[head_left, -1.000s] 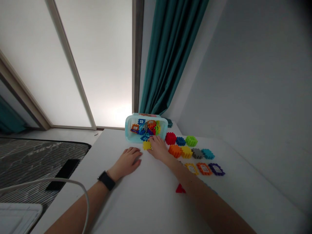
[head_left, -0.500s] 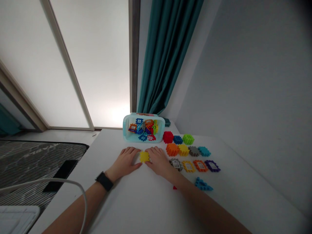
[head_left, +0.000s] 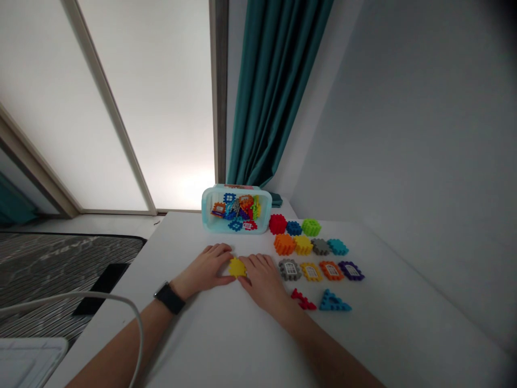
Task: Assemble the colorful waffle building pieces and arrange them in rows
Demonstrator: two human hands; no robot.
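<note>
A small yellow notched building tile [head_left: 236, 267] lies on the white table between my two hands. My left hand [head_left: 208, 268], with a dark watch on its wrist, grips the tile's left side between thumb and fingers. From the right, my right hand [head_left: 260, 276] holds the opposite side, its thumb near the lower edge and its fingertips at the upper edge. The fingers partly cover the tile's sides. Right of my right hand lie a grey window tile [head_left: 290, 270] and a red triangular piece [head_left: 304, 300], which the forearm partly hides.
Behind my hands stands a light-blue bin [head_left: 207, 222] of mixed pieces. Stacked tiles, such as an orange stack [head_left: 285, 244], sit in rows to the right, above window tiles and a blue triangle [head_left: 334, 301]. A white cable [head_left: 97, 295] crosses at left.
Both hands still hold the yellow tile, which now looks turned or tilted. My right hand and forearm have shifted left and down, uncovering more of the red triangular piece.
</note>
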